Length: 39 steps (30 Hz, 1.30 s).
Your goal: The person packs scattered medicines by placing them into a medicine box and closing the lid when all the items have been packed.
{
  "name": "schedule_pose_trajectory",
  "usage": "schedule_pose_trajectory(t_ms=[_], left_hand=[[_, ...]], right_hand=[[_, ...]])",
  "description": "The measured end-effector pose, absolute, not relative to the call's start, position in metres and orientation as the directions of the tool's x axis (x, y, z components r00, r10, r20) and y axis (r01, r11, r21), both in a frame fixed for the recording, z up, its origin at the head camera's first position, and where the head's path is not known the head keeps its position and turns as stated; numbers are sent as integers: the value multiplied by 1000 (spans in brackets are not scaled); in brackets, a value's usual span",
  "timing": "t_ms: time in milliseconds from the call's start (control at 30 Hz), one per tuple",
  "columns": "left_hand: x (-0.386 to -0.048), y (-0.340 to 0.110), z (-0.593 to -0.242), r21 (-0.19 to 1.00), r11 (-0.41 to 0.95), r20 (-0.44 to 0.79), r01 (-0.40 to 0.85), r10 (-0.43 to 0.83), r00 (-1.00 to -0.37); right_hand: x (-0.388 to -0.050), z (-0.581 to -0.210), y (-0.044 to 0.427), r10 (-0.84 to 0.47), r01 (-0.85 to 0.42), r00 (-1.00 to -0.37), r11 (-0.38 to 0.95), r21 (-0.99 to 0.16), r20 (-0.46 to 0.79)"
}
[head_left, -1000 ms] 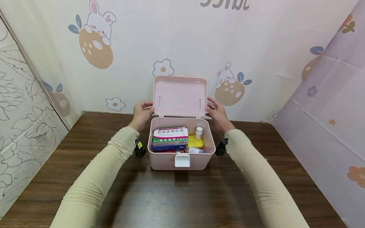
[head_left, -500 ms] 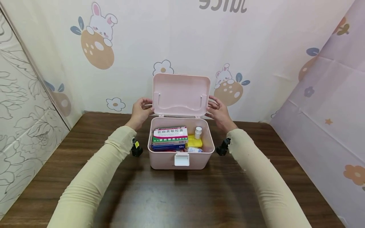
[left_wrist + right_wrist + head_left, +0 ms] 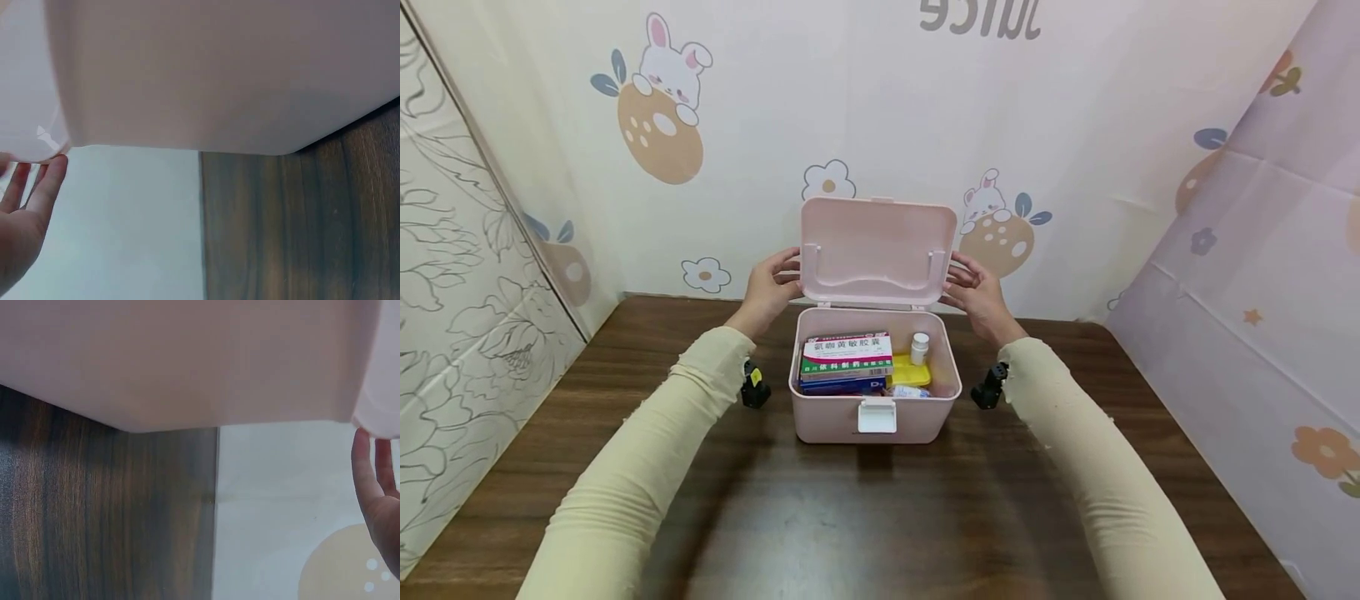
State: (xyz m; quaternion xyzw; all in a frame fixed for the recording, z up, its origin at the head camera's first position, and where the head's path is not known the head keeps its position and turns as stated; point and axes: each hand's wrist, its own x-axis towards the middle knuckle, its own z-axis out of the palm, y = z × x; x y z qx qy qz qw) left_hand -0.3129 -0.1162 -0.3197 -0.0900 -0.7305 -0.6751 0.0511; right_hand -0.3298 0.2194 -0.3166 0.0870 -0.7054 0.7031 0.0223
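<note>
A pink plastic medicine box (image 3: 827,421) stands on the table with its lid (image 3: 880,242) raised, leaning slightly forward at the top. My left hand (image 3: 769,287) touches the lid's left edge with its fingertips. At the opposite edge, my right hand (image 3: 977,296) touches the lid with fairly straight fingers. Both wrist views show fingertips at the lid's lower corners, the left hand (image 3: 28,215) and right hand (image 3: 378,494) each partly cut off. Inside the box lie stacked medicine cartons (image 3: 846,358), a white pill bottle (image 3: 920,348), a yellow case (image 3: 910,371) and a small white packet (image 3: 910,391).
The white latch (image 3: 877,415) hangs open on the box front. Dark wood tabletop (image 3: 842,517) surrounds the box. Behind it rises a white printed cloth (image 3: 880,100), close to the lid; printed panels stand at left and right.
The lid's upper part has tilted a little forward, toward the camera, with both hands staying at its sides. The head view has shifted slightly. The box contents look unmoved.
</note>
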Motion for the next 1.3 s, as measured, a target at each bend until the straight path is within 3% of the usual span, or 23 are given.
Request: schedule_pose_trajectory(t_ms=[167,333,467,767,1100,1300], left_hand=[[-307,-119,-309,991,29,128,131,92,-988],[-300,-121,-297,988,116,89,99,84,-992],[-294,-120,-286,987,141,61,74,96,-994],[-281,-122,-263,988,150,-51,-27,161,-986],[-271,-128,-261,982,191,-49,0,250,-967],[-264,-139,-264,977,203,-15,67,377,-926]], right_hand=[[-324,-306,218,-72,-94,-993,-35,-995,96],[-318,-291,214,-64,-5,-998,-106,-994,12],[-311,-279,212,-70,37,-997,-67,-997,-32],[-299,-263,217,-197,109,-976,-76,-991,-92],[-287,-257,228,-283,170,-946,-25,-985,-156],[-277,-256,237,-337,172,-927,2,-985,-163]])
